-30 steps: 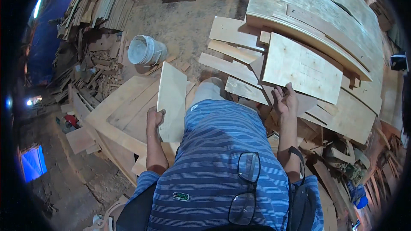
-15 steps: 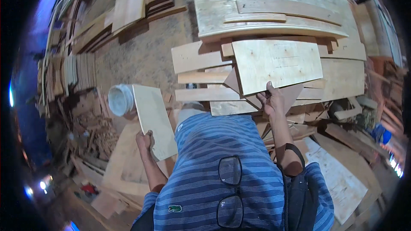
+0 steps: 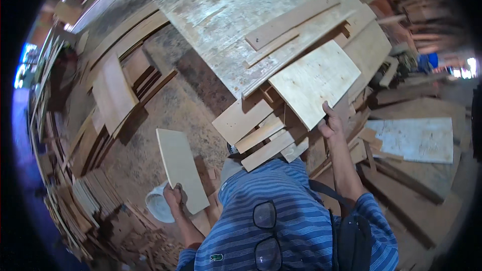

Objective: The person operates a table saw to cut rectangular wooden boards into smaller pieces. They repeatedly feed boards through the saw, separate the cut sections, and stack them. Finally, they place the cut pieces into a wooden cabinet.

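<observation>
My left hand (image 3: 174, 195) grips the lower left edge of a narrow, pale plywood board (image 3: 182, 163), its thumb over the face. That board hangs over the floor at my left side. With thumb on top, my right hand (image 3: 331, 121) is closed on the near corner of a wider plywood panel (image 3: 317, 84), its other fingers hidden beneath. The panel slants over loose wood pieces beside the worktable; whether it rests on them I cannot tell. Short boards (image 3: 242, 121) and strips (image 3: 268, 150) lie just in front of my body.
A large worktable (image 3: 211, 20) with two wood strips (image 3: 293, 22) on it stands ahead. A white bucket (image 3: 159, 207) is beside my left forearm. Stacked boards (image 3: 113, 88) lie far left, and scrap wood covers the lower left floor. A whitish panel (image 3: 416, 140) lies at right.
My view has turned to the right, so the table now sits slanted and the bucket lower. Both hands still hold their boards; the right one's panel is now angled differently in view.
</observation>
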`<action>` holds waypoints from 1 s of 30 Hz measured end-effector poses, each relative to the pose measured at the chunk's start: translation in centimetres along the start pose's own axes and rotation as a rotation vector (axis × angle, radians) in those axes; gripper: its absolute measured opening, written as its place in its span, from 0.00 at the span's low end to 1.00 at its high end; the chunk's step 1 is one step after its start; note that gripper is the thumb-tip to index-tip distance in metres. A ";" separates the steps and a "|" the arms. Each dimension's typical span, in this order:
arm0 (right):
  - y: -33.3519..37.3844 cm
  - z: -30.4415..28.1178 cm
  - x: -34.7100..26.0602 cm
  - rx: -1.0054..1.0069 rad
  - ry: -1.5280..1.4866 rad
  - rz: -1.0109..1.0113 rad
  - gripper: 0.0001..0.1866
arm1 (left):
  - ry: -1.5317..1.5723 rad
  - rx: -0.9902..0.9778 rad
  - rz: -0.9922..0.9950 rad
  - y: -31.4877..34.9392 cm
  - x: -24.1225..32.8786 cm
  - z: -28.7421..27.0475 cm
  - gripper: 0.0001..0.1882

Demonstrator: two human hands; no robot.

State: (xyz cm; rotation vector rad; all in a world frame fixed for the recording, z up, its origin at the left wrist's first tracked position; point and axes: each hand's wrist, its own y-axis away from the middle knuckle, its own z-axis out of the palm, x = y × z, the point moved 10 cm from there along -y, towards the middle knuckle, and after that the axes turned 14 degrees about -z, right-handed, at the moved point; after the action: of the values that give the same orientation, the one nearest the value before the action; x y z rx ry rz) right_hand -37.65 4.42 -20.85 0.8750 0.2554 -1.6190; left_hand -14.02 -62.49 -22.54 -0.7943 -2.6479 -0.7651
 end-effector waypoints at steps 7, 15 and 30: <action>4.0 2.5 1.2 0.100 0.078 -0.201 0.29 | -0.272 0.153 0.168 -8.0 9.5 -10.3 0.20; 3.6 1.7 -0.2 0.282 0.230 -0.320 0.20 | 0.082 -0.070 0.689 -8.2 35.8 -11.4 0.11; 2.8 0.0 0.6 0.294 0.191 -0.402 0.20 | -0.427 -0.047 0.993 -5.1 65.0 8.3 0.15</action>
State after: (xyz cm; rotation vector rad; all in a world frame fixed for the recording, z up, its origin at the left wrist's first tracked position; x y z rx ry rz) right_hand -35.08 3.21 -20.41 1.2671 0.3493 -1.9786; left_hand -70.61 -33.56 -5.81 -2.2056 -2.0598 -0.3862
